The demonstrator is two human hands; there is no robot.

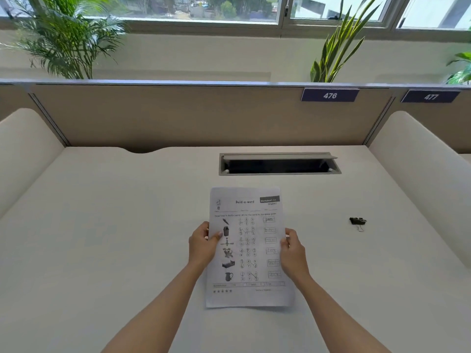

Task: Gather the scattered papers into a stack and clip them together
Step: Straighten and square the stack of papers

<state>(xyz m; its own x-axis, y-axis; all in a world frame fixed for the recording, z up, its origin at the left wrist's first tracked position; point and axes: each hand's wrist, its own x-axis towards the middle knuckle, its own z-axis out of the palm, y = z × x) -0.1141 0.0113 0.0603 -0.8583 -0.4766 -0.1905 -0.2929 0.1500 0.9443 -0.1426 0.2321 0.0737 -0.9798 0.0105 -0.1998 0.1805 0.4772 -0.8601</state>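
Gathering looks done: both hands grip the paper stack (248, 248) by its long edges over the middle of the desk (102, 225), left hand (202, 244) pinching the left edge with thumb on top, right hand (293, 249) closed on the right edge, and no loose sheets show anywhere else. Can't tell how many sheets are in it, only the top worksheet is visible. Clipping is not started, binder clip (358, 221) lies untouched on the desk well off to the right
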